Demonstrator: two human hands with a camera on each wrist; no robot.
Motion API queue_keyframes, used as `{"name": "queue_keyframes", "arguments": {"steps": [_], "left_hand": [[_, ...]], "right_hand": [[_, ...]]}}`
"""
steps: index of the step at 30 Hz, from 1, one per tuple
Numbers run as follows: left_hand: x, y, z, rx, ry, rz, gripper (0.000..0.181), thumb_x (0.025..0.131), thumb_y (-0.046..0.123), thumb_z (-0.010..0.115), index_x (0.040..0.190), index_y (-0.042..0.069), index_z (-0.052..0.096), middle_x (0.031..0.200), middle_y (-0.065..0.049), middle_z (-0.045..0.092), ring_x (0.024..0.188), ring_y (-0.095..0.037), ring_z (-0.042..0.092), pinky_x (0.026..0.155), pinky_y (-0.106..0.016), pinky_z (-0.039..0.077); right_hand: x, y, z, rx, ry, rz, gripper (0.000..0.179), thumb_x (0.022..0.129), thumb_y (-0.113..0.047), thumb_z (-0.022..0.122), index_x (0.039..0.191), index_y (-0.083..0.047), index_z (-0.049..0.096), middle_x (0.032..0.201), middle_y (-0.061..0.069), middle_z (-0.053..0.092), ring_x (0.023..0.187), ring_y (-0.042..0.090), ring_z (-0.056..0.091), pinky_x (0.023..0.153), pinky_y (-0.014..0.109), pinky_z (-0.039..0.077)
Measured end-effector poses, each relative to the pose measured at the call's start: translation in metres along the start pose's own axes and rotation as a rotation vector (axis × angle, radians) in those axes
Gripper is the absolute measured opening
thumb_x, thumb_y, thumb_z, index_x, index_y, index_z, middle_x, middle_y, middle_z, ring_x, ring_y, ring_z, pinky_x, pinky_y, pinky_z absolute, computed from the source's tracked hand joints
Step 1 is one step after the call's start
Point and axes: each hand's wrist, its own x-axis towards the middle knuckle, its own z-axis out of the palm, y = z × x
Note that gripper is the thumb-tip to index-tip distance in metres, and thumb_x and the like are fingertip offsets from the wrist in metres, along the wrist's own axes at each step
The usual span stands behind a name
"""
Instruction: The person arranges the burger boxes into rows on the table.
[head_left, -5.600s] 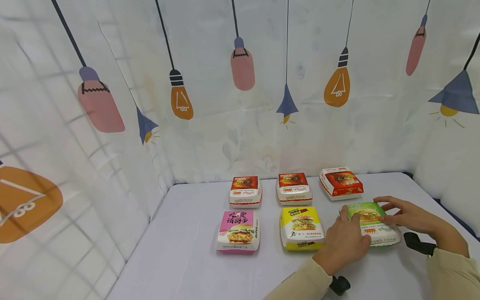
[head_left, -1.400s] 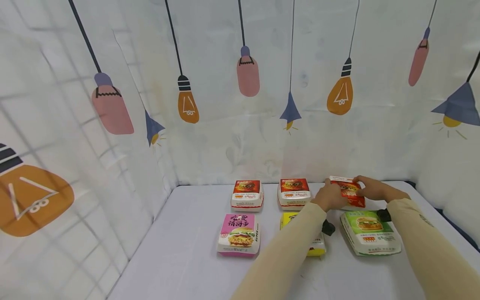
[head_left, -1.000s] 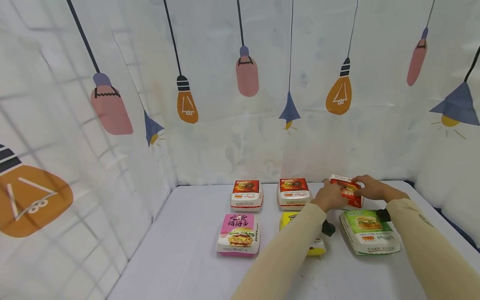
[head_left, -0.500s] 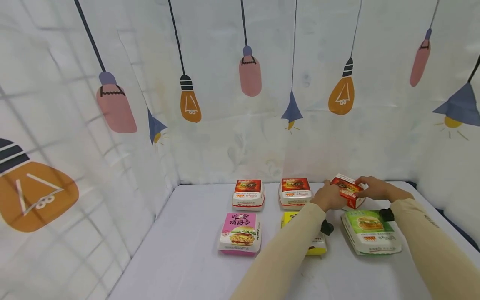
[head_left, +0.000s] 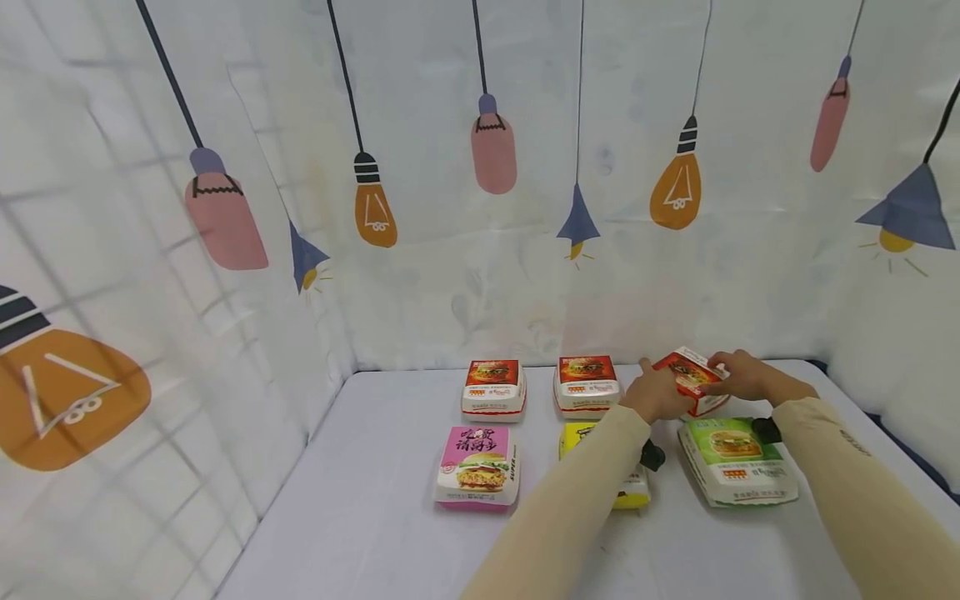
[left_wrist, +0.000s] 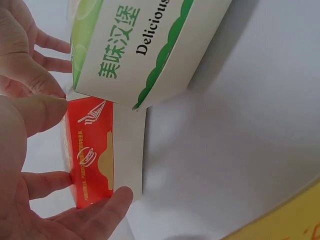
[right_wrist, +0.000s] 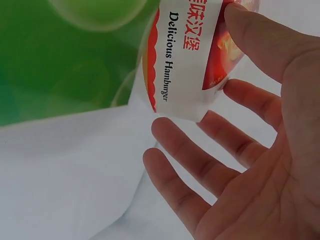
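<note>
At the back right of the table, both hands hold a red and white burger box (head_left: 686,367) that sits at an angle. My left hand (head_left: 658,396) grips its left side; in the left wrist view the fingers (left_wrist: 112,212) lie along the red side panel. On the right, my right hand (head_left: 746,377) pinches the box, the thumb (right_wrist: 255,35) over the lid and the index finger at the side, with the other fingers spread. A green and white burger box (head_left: 738,467) stands just in front, overlapping the red one in both wrist views.
Two more red and white burger boxes, one left (head_left: 493,392) and one middle (head_left: 587,388), stand along the back. In front are a pink box (head_left: 477,468) and a yellow box (head_left: 632,492), partly hidden by the left sleeve. A lamp-printed curtain (head_left: 420,308) borders the white table (head_left: 360,500).
Both hands have gone from the green box to the red box behind it. Over the last second or so the red box has turned clockwise, seen from above, between them.
</note>
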Motion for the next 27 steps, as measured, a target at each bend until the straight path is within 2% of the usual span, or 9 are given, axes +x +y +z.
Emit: {"name": "queue_keyframes", "arguments": {"steps": [4, 9, 15, 22, 27], "left_hand": [[0.0016, -0.0004, 0.0002, 0.02, 0.009, 0.028, 0.045, 0.09, 0.048, 0.073, 0.126, 0.021, 0.068, 0.149, 0.004, 0.038, 0.082, -0.019, 0.061, 0.07, -0.028, 0.053], [0.0057, -0.0007, 0.0, 0.145, 0.033, 0.075, 0.043, 0.093, 0.05, 0.069, 0.124, 0.02, 0.07, 0.145, 0.002, 0.041, 0.076, -0.014, 0.062, 0.063, -0.025, 0.049], [0.0074, -0.0011, 0.0002, 0.152, 0.037, 0.083, 0.039, 0.093, 0.047, 0.071, 0.119, 0.018, 0.073, 0.144, 0.002, 0.042, 0.072, -0.014, 0.061, 0.062, -0.025, 0.048], [0.0074, -0.0014, 0.0007, 0.142, 0.061, 0.079, 0.038, 0.09, 0.045, 0.076, 0.121, 0.022, 0.072, 0.14, 0.005, 0.047, 0.08, -0.012, 0.061, 0.073, -0.024, 0.053], [0.0054, -0.002, 0.0007, 0.148, 0.113, 0.115, 0.035, 0.089, 0.04, 0.078, 0.118, 0.021, 0.073, 0.128, 0.006, 0.053, 0.082, -0.011, 0.064, 0.07, -0.025, 0.054]], "right_hand": [[-0.0014, -0.0035, 0.0, -0.016, 0.007, 0.005, 0.066, 0.093, -0.034, 0.072, 0.131, 0.012, 0.046, 0.122, 0.044, 0.042, 0.103, 0.048, 0.051, 0.09, 0.061, 0.049], [-0.0022, -0.0066, 0.0001, -0.067, 0.02, -0.004, 0.053, 0.094, -0.027, 0.069, 0.127, 0.011, 0.051, 0.116, 0.039, 0.05, 0.098, 0.043, 0.054, 0.087, 0.06, 0.05], [-0.0005, -0.0069, -0.001, -0.084, 0.022, -0.007, 0.047, 0.095, -0.021, 0.068, 0.125, 0.012, 0.051, 0.113, 0.037, 0.054, 0.099, 0.043, 0.055, 0.087, 0.059, 0.05], [0.0033, -0.0014, 0.0002, -0.06, 0.018, 0.01, 0.065, 0.093, -0.026, 0.072, 0.137, 0.013, 0.044, 0.132, 0.046, 0.046, 0.115, 0.055, 0.05, 0.096, 0.069, 0.045], [0.0043, 0.0014, 0.003, -0.059, 0.046, -0.014, 0.07, 0.092, -0.027, 0.074, 0.141, 0.013, 0.042, 0.128, 0.047, 0.043, 0.112, 0.056, 0.052, 0.095, 0.07, 0.046]]}}
